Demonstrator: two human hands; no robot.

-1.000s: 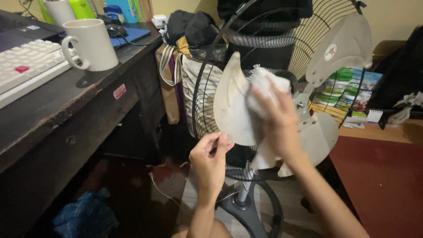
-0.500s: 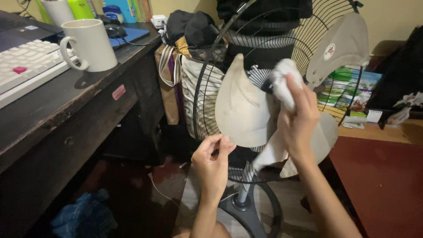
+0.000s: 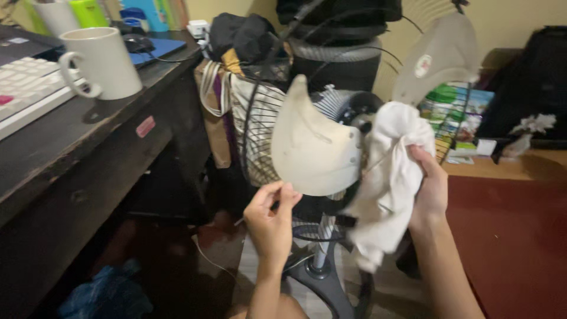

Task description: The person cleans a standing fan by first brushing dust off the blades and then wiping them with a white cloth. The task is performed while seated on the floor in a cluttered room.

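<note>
A standing fan with its front grille off shows pale grey blades. My left hand pinches the lower edge of the nearest blade between thumb and fingers. My right hand grips a white cloth, held just right of that blade and hanging down in front of the fan's hub. A second blade points up at the right. The black wire rear grille curves behind the blades.
A dark wooden desk stands at left with a white mug and a keyboard. Bags are piled behind the fan. A red floor mat lies right, blue cloth on the floor lower left.
My right hand has drawn the cloth off the blade and out to the right, where it now hangs loose. The left hand keeps its pinch on the blade's edge. The view has shifted slightly.
</note>
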